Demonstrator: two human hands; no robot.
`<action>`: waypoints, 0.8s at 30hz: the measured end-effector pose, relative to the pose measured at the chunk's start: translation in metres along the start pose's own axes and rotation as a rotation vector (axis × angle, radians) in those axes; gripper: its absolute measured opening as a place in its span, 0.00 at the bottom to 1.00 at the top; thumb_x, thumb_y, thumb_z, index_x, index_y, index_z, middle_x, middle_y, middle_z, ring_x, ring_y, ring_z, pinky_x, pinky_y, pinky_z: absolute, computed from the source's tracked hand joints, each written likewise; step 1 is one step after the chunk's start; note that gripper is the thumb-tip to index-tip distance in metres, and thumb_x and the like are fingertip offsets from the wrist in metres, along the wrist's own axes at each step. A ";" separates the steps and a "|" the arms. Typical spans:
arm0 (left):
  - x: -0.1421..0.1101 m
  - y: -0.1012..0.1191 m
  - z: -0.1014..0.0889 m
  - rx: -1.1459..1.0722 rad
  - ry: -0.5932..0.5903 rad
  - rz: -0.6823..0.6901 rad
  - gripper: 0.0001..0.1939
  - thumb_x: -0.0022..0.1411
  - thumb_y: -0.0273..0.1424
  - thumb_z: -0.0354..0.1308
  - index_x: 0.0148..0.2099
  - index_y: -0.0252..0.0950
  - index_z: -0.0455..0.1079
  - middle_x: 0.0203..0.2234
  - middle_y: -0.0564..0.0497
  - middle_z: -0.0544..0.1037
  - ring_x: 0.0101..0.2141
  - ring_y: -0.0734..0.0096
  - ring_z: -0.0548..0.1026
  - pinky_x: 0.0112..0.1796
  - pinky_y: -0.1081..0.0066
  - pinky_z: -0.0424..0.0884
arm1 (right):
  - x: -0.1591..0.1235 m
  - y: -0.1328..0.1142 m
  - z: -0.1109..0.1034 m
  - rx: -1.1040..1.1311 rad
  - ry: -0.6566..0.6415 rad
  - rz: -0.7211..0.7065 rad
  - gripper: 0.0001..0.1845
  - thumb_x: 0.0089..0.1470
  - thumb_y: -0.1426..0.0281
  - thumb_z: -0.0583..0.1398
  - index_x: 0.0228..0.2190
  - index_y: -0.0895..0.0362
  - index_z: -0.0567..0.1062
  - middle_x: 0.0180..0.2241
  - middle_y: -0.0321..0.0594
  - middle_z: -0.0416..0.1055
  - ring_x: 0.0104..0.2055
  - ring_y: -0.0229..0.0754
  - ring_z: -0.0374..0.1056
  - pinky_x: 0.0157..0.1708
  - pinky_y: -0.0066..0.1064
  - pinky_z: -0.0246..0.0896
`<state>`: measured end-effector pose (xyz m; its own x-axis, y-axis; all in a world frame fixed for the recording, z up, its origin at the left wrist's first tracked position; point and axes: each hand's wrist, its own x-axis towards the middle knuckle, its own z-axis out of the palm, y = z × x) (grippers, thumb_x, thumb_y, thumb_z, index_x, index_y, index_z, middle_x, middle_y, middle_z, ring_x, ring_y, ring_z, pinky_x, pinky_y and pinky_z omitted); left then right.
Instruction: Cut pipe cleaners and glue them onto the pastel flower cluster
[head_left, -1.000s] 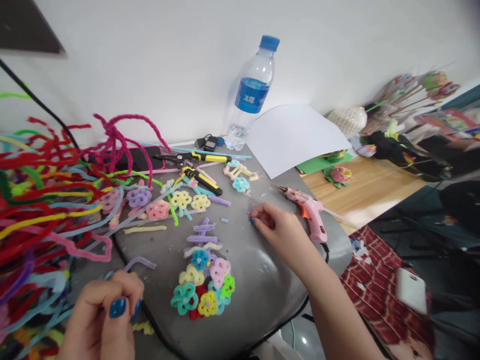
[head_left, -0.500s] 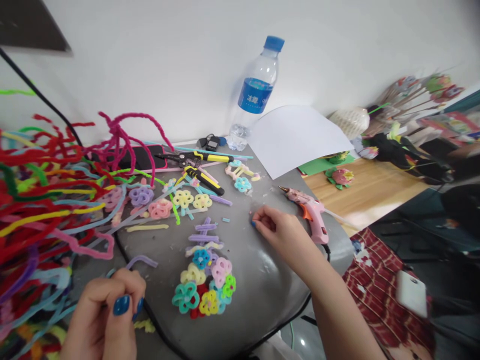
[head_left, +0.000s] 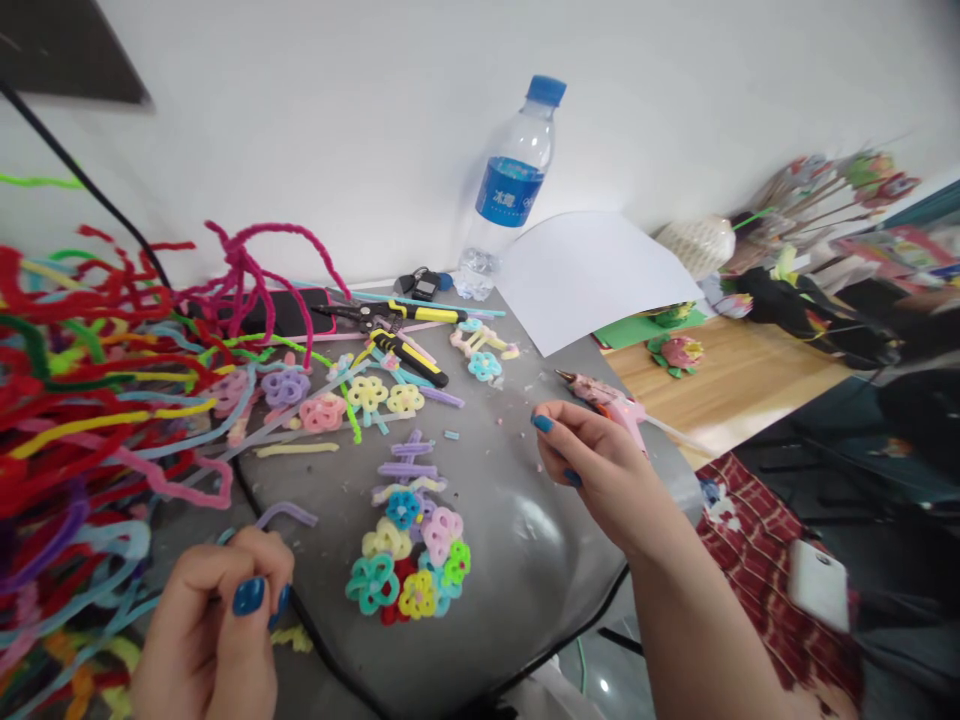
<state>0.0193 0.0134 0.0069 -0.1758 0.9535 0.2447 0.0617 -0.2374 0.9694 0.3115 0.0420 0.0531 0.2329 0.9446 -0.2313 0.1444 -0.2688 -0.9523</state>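
My left hand (head_left: 214,620) is closed at the lower left, thumb pressed to curled fingers; anything inside is hidden. A bent lilac pipe cleaner (head_left: 289,512) lies just beyond it. My right hand (head_left: 589,465) is above the table with its fingertips drawn together, and I cannot make out anything in them. Behind it, partly covered, lies a pink hot glue gun (head_left: 596,390). Between my hands rests a cluster of coloured pipe-cleaner flowers (head_left: 416,560), with a lilac laddered stem (head_left: 409,455) extending away from me. Neither hand touches it.
Loose pipe cleaners (head_left: 97,400) pile up at left. Yellow-black pliers (head_left: 409,355), small pipe-cleaner flowers (head_left: 367,393) and a phone (head_left: 289,312) lie toward the wall. A water bottle (head_left: 514,185) and white paper (head_left: 592,275) stand behind. A black cable (head_left: 322,650) crosses the table.
My right hand has lifted off the tabletop and shifted right and toward me, now covering part of the glue gun. My left hand has hardly moved.
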 end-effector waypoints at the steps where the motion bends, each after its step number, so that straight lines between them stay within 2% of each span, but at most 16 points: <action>1: 0.000 0.000 0.000 -0.004 -0.001 0.010 0.13 0.73 0.34 0.57 0.34 0.39 0.65 0.23 0.55 0.64 0.26 0.70 0.64 0.31 0.61 0.60 | -0.001 0.000 0.001 0.031 -0.012 0.004 0.23 0.53 0.47 0.66 0.32 0.53 0.70 0.18 0.25 0.54 0.20 0.34 0.47 0.21 0.30 0.41; 4: 0.000 -0.001 0.000 -0.015 -0.005 0.031 0.12 0.74 0.33 0.56 0.34 0.39 0.65 0.23 0.56 0.64 0.26 0.71 0.64 0.31 0.61 0.60 | -0.006 0.000 0.010 0.047 -0.061 0.003 0.21 0.54 0.49 0.66 0.33 0.54 0.72 0.19 0.26 0.56 0.21 0.34 0.47 0.21 0.29 0.39; 7: 0.000 -0.002 -0.002 0.001 -0.023 0.033 0.12 0.74 0.32 0.56 0.34 0.39 0.65 0.23 0.55 0.64 0.26 0.70 0.64 0.30 0.62 0.60 | -0.012 0.002 0.025 -0.014 -0.108 -0.038 0.17 0.58 0.54 0.63 0.33 0.55 0.73 0.22 0.29 0.58 0.23 0.35 0.49 0.23 0.29 0.44; 10: 0.001 -0.002 -0.002 -0.004 -0.046 0.048 0.12 0.74 0.32 0.56 0.34 0.39 0.65 0.22 0.55 0.63 0.25 0.70 0.63 0.29 0.62 0.59 | -0.017 0.006 0.043 -0.075 -0.100 -0.079 0.13 0.59 0.58 0.61 0.31 0.55 0.72 0.25 0.31 0.59 0.26 0.36 0.54 0.25 0.29 0.50; 13: 0.002 -0.002 -0.001 -0.001 -0.056 0.071 0.13 0.74 0.31 0.55 0.33 0.39 0.64 0.23 0.55 0.63 0.26 0.70 0.63 0.30 0.63 0.61 | -0.020 0.010 0.055 -0.132 -0.101 -0.091 0.10 0.59 0.61 0.59 0.32 0.55 0.71 0.24 0.31 0.58 0.26 0.37 0.55 0.26 0.29 0.52; 18: 0.001 -0.002 -0.003 0.013 -0.097 0.108 0.13 0.74 0.29 0.54 0.33 0.38 0.63 0.23 0.56 0.63 0.26 0.72 0.64 0.30 0.64 0.61 | -0.021 0.013 0.066 -0.239 -0.120 -0.103 0.08 0.58 0.64 0.57 0.32 0.54 0.72 0.23 0.30 0.57 0.25 0.37 0.55 0.26 0.30 0.51; 24: -0.001 -0.004 -0.003 -0.032 -0.093 0.088 0.13 0.75 0.30 0.54 0.33 0.38 0.62 0.23 0.57 0.62 0.25 0.73 0.62 0.29 0.65 0.60 | -0.021 0.016 0.073 -0.283 -0.152 -0.092 0.08 0.57 0.64 0.57 0.31 0.54 0.73 0.22 0.30 0.57 0.25 0.37 0.56 0.26 0.29 0.53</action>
<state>0.0166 0.0130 0.0028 -0.0793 0.9414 0.3277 0.0415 -0.3253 0.9447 0.2387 0.0319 0.0277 0.0631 0.9790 -0.1938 0.4248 -0.2021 -0.8825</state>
